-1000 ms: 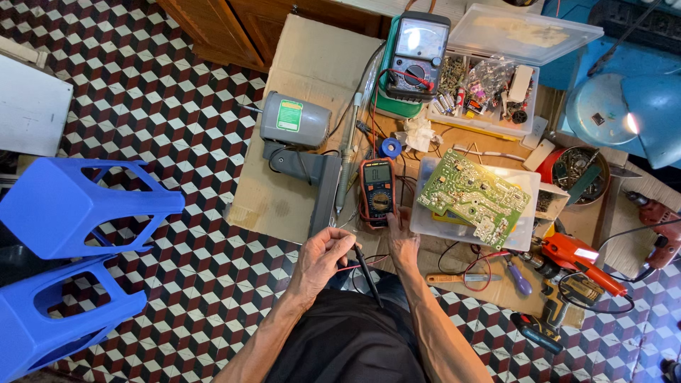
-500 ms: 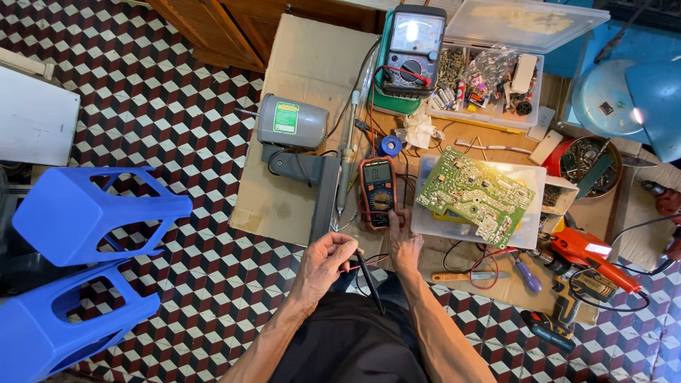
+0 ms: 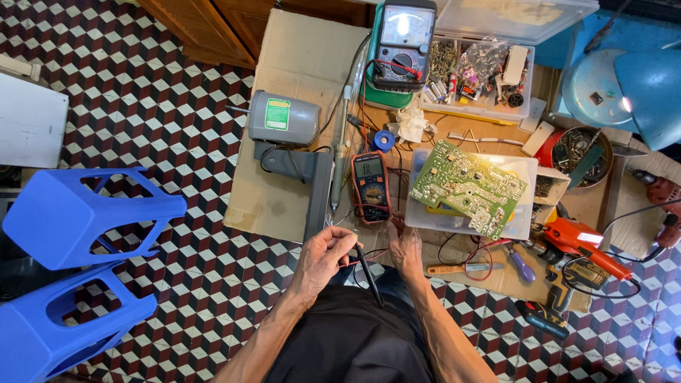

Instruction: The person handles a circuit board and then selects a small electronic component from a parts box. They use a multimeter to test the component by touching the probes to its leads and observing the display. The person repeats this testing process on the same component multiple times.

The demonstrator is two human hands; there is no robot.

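Note:
My left hand (image 3: 323, 257) is closed around a black test probe (image 3: 368, 272) that points down toward my lap. My right hand (image 3: 405, 245) rests on the cardboard just below a red-cased digital multimeter (image 3: 371, 186), fingers bent, pinching red and black test leads (image 3: 394, 225); what sits in the palm is hidden. A green circuit board (image 3: 467, 186) lies on a clear plastic box to the right of the meter.
A grey motor (image 3: 283, 120) on a bracket and a soldering iron (image 3: 341, 142) lie on the cardboard (image 3: 298, 57). Behind stand an analogue meter (image 3: 404, 44) and a parts tray (image 3: 482, 67). Screwdrivers and a red tool (image 3: 583, 242) lie right; blue stools (image 3: 78, 220) left.
The view has shifted slightly. My left hand has drawn the black probe a little lower and closer to my lap; my right hand stays below the multimeter.

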